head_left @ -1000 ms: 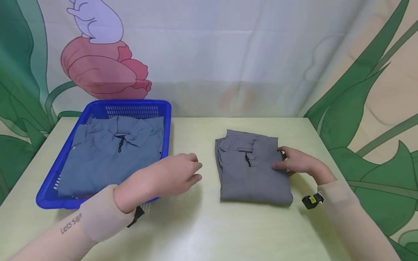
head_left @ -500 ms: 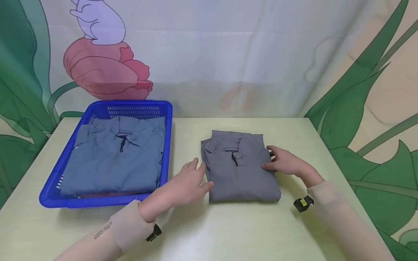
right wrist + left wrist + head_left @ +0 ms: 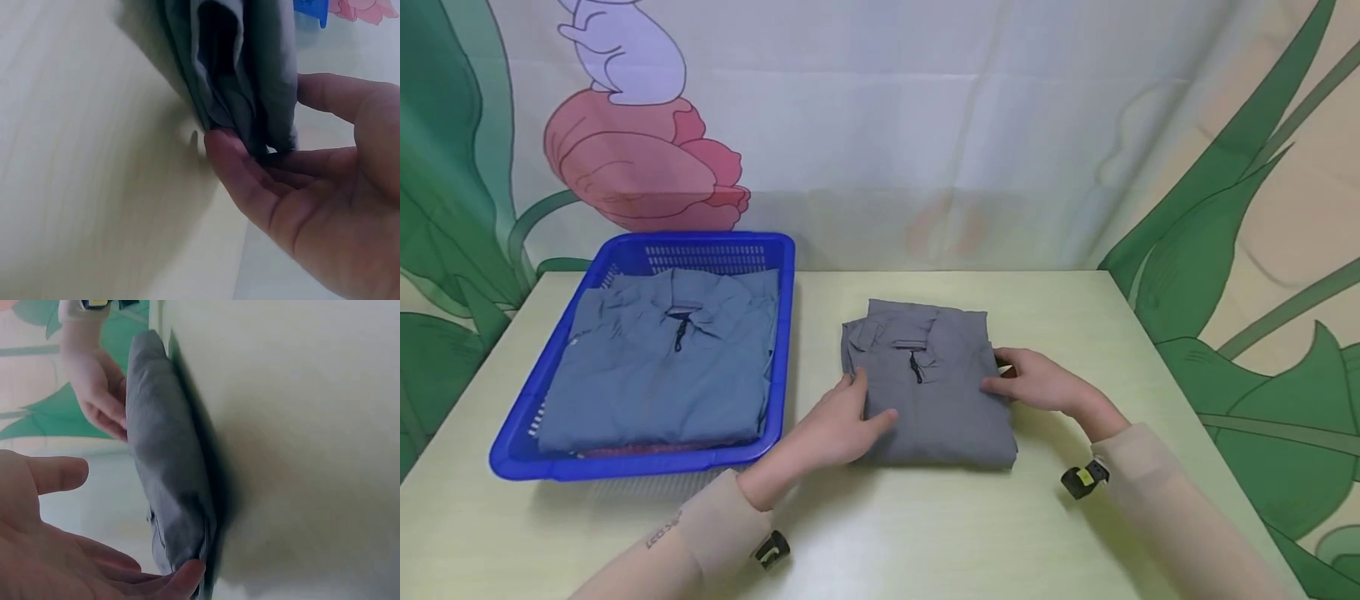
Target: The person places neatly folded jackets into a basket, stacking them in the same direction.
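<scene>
Pinching the folded grey shirt by one side with right hand, thumb above, fingers beneath; touching opposite edge with spread left hand. Lying on table beside blue basket. Probably light, soft, floppy: best held from both sides, layers together.

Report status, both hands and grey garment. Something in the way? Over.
Right hand pinching folded grey garment, right edge. Left hand at left edge, not gripping. Blue basket alongside; no obstacle seen.
</scene>
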The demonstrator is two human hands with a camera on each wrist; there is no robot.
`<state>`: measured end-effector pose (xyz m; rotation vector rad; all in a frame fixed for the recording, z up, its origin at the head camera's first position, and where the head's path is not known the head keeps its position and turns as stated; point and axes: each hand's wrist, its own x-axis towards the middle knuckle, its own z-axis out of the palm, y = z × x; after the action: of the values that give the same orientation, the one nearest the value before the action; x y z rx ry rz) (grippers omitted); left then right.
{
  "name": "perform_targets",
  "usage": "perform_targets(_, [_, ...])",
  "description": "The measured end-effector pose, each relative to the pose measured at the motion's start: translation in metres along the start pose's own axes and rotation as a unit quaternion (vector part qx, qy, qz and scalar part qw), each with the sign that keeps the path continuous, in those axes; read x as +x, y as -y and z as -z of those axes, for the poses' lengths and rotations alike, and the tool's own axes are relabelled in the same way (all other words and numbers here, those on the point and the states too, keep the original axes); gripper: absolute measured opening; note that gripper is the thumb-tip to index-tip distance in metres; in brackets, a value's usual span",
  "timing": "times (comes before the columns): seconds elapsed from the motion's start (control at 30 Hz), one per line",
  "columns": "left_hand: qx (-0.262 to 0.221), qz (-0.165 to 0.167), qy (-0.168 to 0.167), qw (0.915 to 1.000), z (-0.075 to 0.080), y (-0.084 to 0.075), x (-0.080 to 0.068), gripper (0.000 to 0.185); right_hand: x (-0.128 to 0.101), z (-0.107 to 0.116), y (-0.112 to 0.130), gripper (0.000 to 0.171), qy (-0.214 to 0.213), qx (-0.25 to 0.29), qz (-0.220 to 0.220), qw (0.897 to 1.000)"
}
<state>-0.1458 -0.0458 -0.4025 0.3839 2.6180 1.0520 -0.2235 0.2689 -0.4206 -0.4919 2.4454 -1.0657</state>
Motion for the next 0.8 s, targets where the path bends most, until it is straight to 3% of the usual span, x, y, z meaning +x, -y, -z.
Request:
perform_targets(0.13, [-0.028,0.012,-0.016,0.9994,-0.009,-0.003,-0.001,0.085,-0.003,0.002,0.004,0.051,-0.013,-0.021,-0.017,1.000])
perform_targets(0.27, [-0.087,0.040,-0.039,0.9947,-0.016,-0.002,0.000,0.086,-0.007,0.004,0.003,0.053,-0.027,-0.045,-0.048,0.997])
perform_targets(0.4, [-0.155,0.067,-0.069,0.9832,-0.023,0.001,0.002,0.087,-0.009,0.001,0.001,0.053,-0.026,-0.042,-0.052,0.997])
perform_targets(0.6, [-0.207,0.112,-0.130,0.9632,-0.032,0.006,0.003,0.087,-0.008,-0.007,0.005,0.039,-0.038,-0.063,-0.031,0.997])
perform_targets(0.8, [-0.269,0.097,-0.144,0.9474,-0.031,0.006,0.007,0.080,-0.008,-0.014,0.007,0.035,-0.048,-0.055,-0.030,0.997])
